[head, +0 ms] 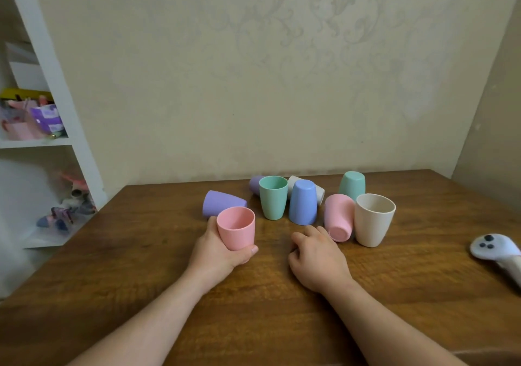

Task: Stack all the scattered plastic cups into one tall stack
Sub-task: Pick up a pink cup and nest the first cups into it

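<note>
The left hand (218,248) is wrapped around a pink cup (236,228), fingers curled behind it and the thumb pressed across its lower front; the cup stands mouth up, tilted slightly toward the camera, with its base at the tabletop (141,281). The right hand (315,255) holds nothing: it rests knuckles-up on the wood with the fingers loosely curled under, its fingertips near the base of a second pink cup (338,217) but not clearly touching it (the gap is too fine to judge).

That second pink cup is tipped over, its base toward the camera, and it leans against a cream cup (373,220) that stands upright, mouth up, just to its right. Behind these two, an upside-down mint cup (352,184) sits near the back of the group. Left of the fallen pink cup stands an upside-down blue cup (303,202), and behind it a grey cup (318,192) lies on its side, mostly hidden. Next to the blue one, an upright mint cup (273,197) stands mouth up, with a small part of a lilac cup (255,183) showing behind it. A second lilac cup (221,203) lies on its side just behind the cup in the left hand.

Well apart, at the right edge of the tabletop, lies a white soft toy (494,248) with dark dots. A white shelf unit (56,89) with cluttered things stands at the left, against a patterned beige wall (282,69).
</note>
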The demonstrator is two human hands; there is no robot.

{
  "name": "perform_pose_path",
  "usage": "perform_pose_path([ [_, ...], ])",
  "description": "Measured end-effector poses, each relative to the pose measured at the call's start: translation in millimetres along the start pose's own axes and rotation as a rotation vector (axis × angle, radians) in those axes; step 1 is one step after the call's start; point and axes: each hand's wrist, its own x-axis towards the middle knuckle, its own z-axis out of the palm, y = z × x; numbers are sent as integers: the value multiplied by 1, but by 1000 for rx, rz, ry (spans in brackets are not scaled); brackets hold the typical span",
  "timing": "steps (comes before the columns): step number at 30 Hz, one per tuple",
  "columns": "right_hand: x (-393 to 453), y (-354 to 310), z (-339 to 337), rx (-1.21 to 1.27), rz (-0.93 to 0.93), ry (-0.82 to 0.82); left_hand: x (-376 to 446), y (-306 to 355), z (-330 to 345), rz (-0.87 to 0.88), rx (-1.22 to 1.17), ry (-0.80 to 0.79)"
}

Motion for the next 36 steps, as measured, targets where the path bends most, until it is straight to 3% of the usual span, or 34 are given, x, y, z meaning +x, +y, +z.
perform_pose_path([
  [15,-9,1,2,-46,-61,-19,-4,-8,1,30,-39,-23],
  [21,-6,0,0,-74,-43,-52,12,-20,-32,36,-32,-171],
  [26,28,-33,-20,-189,-20,-147,7,-40,-53,25,-23,-23],
  [30,97,-84,-27,-91,-170,-37,6,-38,-49,31,-3,15],
  [32,126,-105,-23,-134,-299,-137,6,-39,-49,26,-7,34],
  [34,142,-117,-11,-334,-402,-266,5,-39,-48,15,-4,45],
  [36,143,-124,6,-411,-399,-373,4,-38,-49,10,15,38],
])
